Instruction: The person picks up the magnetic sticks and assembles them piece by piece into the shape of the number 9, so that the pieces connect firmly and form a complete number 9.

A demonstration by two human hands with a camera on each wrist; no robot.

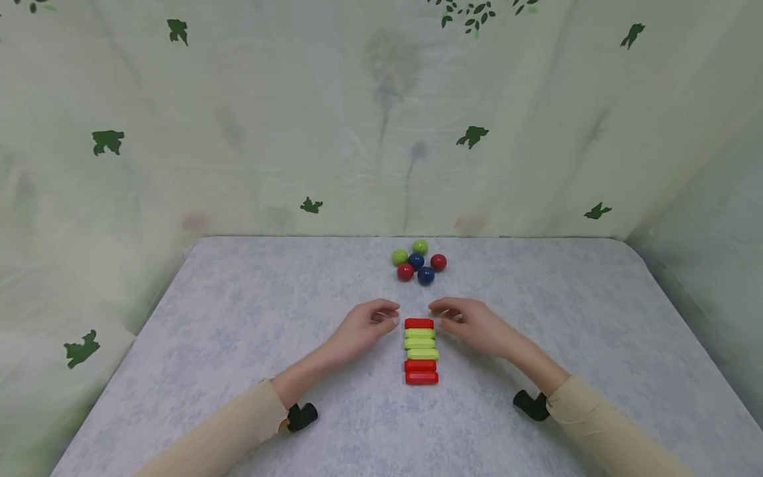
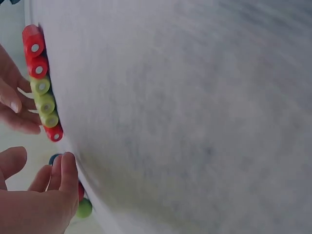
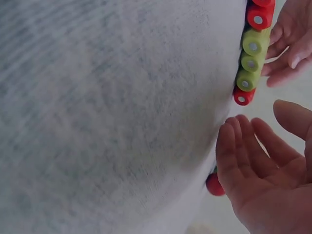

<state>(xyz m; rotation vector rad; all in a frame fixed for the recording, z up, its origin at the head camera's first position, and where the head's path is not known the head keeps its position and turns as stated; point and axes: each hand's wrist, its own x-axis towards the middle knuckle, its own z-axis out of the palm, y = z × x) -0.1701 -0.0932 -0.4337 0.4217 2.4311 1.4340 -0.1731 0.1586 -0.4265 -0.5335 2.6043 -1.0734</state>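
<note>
A row of short, thick plastic rods lies side by side on the table, running away from the person. A red rod (image 1: 419, 323) is at the far end, several yellow-green rods (image 1: 420, 344) are in the middle, and two red rods (image 1: 421, 378) are nearest. In the left wrist view, round silvery spots show in the ends of the rods. My left hand (image 1: 365, 329), fingers loosely bent, is just left of the far red rod and holds nothing. Opposite it, on the right side, my right hand (image 1: 477, 322) is held in the same way, also holding nothing.
Beyond the rods sits a cluster of balls: two green balls, one of them (image 1: 420, 246) at the back, two red balls, one (image 1: 438, 262) at the right, and two blue balls, one (image 1: 426, 275) in front. A leaf-patterned cloth (image 1: 250, 132) hangs behind the table (image 1: 238, 298).
</note>
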